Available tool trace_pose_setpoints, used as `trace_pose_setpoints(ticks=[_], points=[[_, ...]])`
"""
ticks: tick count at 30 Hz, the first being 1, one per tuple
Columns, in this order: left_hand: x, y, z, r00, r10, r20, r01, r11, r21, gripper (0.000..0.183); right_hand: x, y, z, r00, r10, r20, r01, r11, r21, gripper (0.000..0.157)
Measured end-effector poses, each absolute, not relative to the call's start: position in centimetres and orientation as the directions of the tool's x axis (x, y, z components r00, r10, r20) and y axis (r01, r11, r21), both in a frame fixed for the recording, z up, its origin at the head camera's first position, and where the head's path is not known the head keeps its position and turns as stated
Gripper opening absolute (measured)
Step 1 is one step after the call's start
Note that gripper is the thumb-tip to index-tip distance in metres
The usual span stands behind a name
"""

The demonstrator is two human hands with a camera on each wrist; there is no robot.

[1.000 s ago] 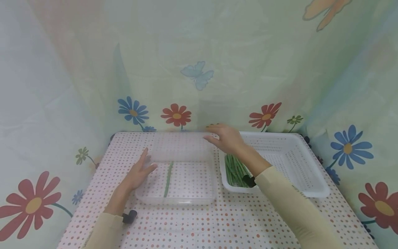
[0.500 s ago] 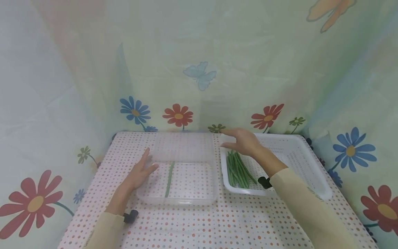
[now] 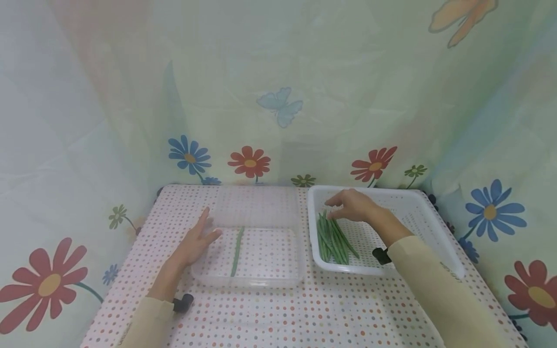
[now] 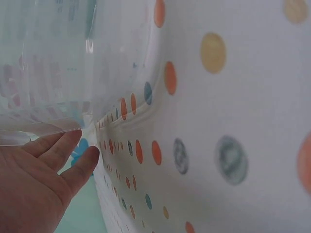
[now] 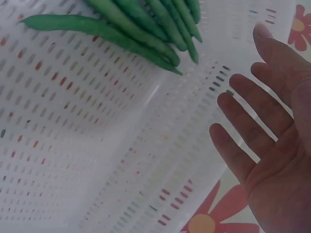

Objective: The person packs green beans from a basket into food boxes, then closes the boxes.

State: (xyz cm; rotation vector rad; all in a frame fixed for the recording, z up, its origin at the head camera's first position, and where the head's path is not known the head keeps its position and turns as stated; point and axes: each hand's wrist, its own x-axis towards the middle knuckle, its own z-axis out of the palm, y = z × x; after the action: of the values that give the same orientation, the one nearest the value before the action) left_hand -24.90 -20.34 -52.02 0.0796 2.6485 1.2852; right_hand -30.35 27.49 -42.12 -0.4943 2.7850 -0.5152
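A clear plastic container [image 3: 270, 281] with its lid [image 3: 256, 203] folded back lies on the dotted cloth, one green bean [image 3: 237, 251] inside it. My left hand [image 3: 193, 246] rests against the container's left side, fingers spread; in the left wrist view the fingers [image 4: 68, 150] touch its rim. Over the left part of the white basket [image 3: 439, 232] my right hand [image 3: 354, 205] hovers above a bunch of green beans [image 3: 332, 241]. From the right wrist view, its fingers [image 5: 243, 155] are relaxed, hold nothing and stay apart from the beans.
The slotted basket stands right of the container, a narrow gap between them. A dotted cloth [image 3: 261, 319] covers the table. A flowered curtain [image 3: 339, 96] hangs behind and at both sides.
My right hand has moved right and down, from between the container and the basket to above the beans. My left hand has stayed at the container's side.
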Motion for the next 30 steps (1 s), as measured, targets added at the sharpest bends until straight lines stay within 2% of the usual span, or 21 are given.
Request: trace_pose_setpoints(ticks=[7, 14, 24, 30], points=[[-24.9, -20.4, -52.3, -0.981, 0.145, -0.131, -0.013, 0.619, 0.785, 0.096, -30.5, 28.4, -43.5, -0.854, -0.451, -0.258, -0.348, 0.866, -0.360, 0.052], [-25.1, -20.4, -52.6, -0.982, 0.141, -0.129, -0.013, 0.626, 0.780, 0.096, -30.4, 28.7, -44.5, -0.829, -0.455, -0.326, -0.339, 0.872, -0.353, 0.063], [-25.0, -20.4, -52.6, -0.984, 0.144, -0.105, 0.008, 0.623, 0.782, 0.096, -30.6, 29.0, -46.5, -0.803, -0.476, -0.359, -0.337, 0.859, -0.386, 0.059], [-25.0, -20.5, -52.6, -0.984, 0.144, -0.106, 0.007, 0.622, 0.783, 0.096, -31.0, 29.4, -47.1, -0.797, -0.510, -0.323, -0.353, 0.828, -0.436, 0.056]])
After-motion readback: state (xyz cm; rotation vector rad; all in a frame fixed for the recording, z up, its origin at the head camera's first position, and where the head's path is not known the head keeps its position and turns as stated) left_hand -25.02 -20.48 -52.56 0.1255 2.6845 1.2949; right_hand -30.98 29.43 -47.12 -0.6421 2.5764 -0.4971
